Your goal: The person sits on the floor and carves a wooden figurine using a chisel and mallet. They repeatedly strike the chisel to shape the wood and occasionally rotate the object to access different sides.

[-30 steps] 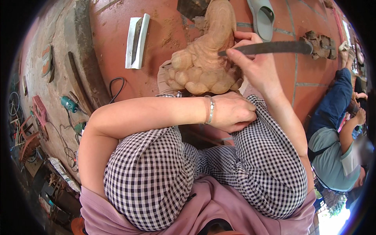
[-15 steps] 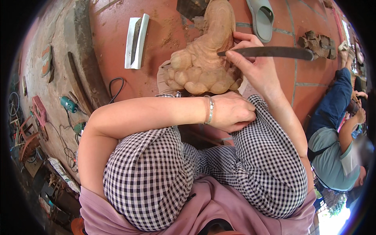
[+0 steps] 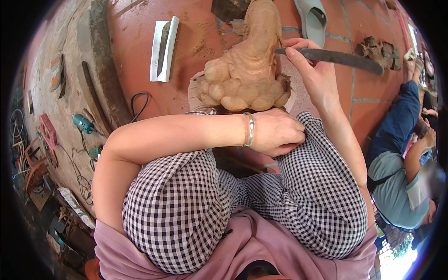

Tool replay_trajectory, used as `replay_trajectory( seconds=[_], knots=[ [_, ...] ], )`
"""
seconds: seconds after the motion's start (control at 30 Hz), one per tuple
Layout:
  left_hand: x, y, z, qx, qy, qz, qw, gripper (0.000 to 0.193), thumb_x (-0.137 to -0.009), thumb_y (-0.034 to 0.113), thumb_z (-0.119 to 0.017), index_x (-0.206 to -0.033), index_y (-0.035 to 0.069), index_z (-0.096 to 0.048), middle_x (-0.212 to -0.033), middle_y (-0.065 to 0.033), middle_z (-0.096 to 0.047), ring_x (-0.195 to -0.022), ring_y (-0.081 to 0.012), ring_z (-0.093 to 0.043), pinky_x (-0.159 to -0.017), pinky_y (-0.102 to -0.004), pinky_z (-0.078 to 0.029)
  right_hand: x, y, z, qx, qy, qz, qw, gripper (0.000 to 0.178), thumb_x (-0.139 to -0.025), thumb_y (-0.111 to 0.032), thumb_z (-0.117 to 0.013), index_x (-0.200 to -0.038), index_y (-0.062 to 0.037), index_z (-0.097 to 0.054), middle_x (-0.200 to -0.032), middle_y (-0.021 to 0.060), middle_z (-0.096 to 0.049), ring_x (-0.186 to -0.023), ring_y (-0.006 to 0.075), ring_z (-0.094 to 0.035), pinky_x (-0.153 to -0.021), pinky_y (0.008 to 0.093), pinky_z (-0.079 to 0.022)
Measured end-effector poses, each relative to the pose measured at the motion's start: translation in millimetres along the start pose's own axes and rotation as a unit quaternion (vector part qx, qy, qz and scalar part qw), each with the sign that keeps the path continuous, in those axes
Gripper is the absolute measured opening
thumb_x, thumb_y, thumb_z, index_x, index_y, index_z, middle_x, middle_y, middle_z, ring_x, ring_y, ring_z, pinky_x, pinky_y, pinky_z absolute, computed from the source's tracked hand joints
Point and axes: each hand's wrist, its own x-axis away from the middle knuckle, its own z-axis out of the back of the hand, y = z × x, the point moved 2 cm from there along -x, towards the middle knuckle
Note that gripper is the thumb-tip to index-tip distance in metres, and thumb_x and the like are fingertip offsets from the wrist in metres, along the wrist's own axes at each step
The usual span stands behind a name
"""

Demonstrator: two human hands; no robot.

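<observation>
My right hand [image 3: 318,74] pinches a long, dark, flat file [image 3: 352,59] between thumb and fingers. The file's narrow end is at the right side of a brown wood carving [image 3: 245,65]; whether it touches there I cannot tell. The carving has a tall smooth upper part and a base of rounded lumps, standing on the floor before my knees. My left hand [image 3: 274,132] lies on my right knee with its fingers curled in, close below the carving's base. Its palm side is hidden.
Left of the carving, a dark blade-like tool [image 3: 162,51] lies on a folded white sheet [image 3: 157,70]. A grey clog [image 3: 313,25] and rough wood chunks [image 3: 379,52] are on the tiles. Farther left are a beam [image 3: 106,60] and a green power tool [image 3: 82,123]. Another person [image 3: 396,172] sits at right.
My right hand has moved slightly up and to the right with the file, and the file's outer end now tilts lower. My left hand stays on the knee.
</observation>
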Motion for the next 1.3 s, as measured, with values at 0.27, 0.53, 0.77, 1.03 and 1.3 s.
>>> replay_trajectory(
  seconds=[0.27, 0.53, 0.77, 1.03, 1.3],
  knots=[
    [1.8, 0.6, 0.8, 0.008, 0.003, 0.007, 1.0, 0.013, -0.082, 0.014, -0.066, -0.083, 0.003, -0.059, -0.083, -0.0105, -0.058, -0.077, -0.0318, -0.062, -0.07, -0.0432, -0.052, 21.9, -21.1, -21.8, -0.05, -0.055, 0.018, 0.997, 0.016, -0.086, -0.008, -0.075, -0.094, -0.0018, -0.062, -0.083, 0.0014, -0.067, -0.074, 0.0079, -0.062, -0.065, 0.0236, -0.051],
    [2.1, -0.3, -0.1, 0.0, 0.0, 0.007, 1.0, 0.014, -0.082, 0.014, -0.066, -0.084, 0.003, -0.059, -0.084, -0.0111, -0.059, -0.079, -0.0326, -0.063, -0.071, -0.044, -0.052, 14.2, -10.8, -14.7, -0.03, -0.064, 0.042, 0.997, 0.015, -0.08, -0.007, -0.077, -0.089, -0.0001, -0.068, -0.099, 0.0114, -0.072, -0.096, 0.0184, -0.068, -0.083, 0.0307, -0.053],
    [0.1, 0.7, 1.0, 0.002, 0.001, 0.01, 1.0, 0.014, -0.082, 0.014, -0.066, -0.082, 0.003, -0.058, -0.083, -0.0115, -0.059, -0.079, -0.0328, -0.062, -0.071, -0.0442, -0.052, 13.4, -14.1, -15.4, 0.016, -0.077, 0.101, 0.992, 0.012, -0.082, -0.002, -0.074, -0.091, 0.0026, -0.067, -0.112, 0.0142, -0.071, -0.103, 0.018, -0.067, -0.09, 0.0318, -0.053],
    [0.3, -3.8, -2.9, 0.008, 0.005, -0.003, 1.0, 0.013, -0.082, 0.013, -0.066, -0.082, 0.003, -0.058, -0.083, -0.0111, -0.058, -0.078, -0.0327, -0.062, -0.07, -0.0437, -0.052, 12.3, -6.8, -14.6, 0.019, -0.076, 0.102, 0.992, 0.007, -0.087, 0.0, -0.07, -0.092, 0.0018, -0.065, -0.111, 0.0113, -0.071, -0.09, 0.0116, -0.067, -0.075, 0.0243, -0.056],
    [2.1, -2.8, -4.5, -0.007, 0.003, 0.001, 1.0, 0.012, -0.082, 0.014, -0.066, -0.084, 0.005, -0.059, -0.084, -0.0099, -0.057, -0.08, -0.0303, -0.062, -0.071, -0.0421, -0.052, 11.2, -10.1, -9.9, -0.099, -0.086, -0.038, 0.991, 0.006, -0.09, -0.001, -0.068, -0.093, 0.0005, -0.063, -0.104, 0.0101, -0.071, -0.088, 0.0095, -0.066, -0.077, 0.0234, -0.053]
  ],
)
